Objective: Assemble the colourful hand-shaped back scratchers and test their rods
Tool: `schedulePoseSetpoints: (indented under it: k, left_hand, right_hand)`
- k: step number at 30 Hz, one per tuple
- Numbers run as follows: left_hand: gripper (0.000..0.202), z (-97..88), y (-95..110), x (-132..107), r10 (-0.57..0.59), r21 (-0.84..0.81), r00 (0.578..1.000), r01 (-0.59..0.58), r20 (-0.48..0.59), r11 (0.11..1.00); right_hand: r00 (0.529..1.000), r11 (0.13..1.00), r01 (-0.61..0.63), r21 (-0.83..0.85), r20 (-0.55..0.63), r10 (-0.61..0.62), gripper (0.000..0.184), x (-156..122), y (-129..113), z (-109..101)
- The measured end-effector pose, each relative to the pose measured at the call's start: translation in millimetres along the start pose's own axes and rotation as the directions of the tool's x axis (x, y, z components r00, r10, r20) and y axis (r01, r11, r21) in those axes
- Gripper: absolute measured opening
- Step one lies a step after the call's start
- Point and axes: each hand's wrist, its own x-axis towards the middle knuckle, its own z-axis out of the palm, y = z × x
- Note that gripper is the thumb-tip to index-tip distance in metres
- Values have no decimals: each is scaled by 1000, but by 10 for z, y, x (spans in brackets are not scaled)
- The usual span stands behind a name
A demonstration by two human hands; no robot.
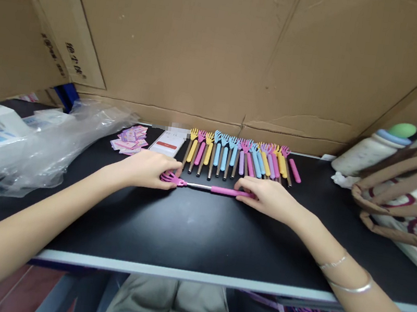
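Pink back scratcher [207, 188] flat on black table [188, 232]: L hand [147, 168] pinches claw end, R hand [265, 195] apparently grips handle.

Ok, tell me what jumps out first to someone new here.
A row of pastel back scratchers lines the back of the black table, against cardboard. In front of it, the left hand grips the claw end of a pink scratcher lying crosswise, the right hand its handle.
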Motion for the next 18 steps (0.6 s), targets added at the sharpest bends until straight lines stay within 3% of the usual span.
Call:
schedulePoseSetpoints:
  k: [18]
  left_hand:
    - [18, 10, -4, -1, 24, 2, 1000, -24, -17, 1000]
  right_hand:
    - [1000, 1000, -4, 3, 8, 4, 14, -5, -20, -8]
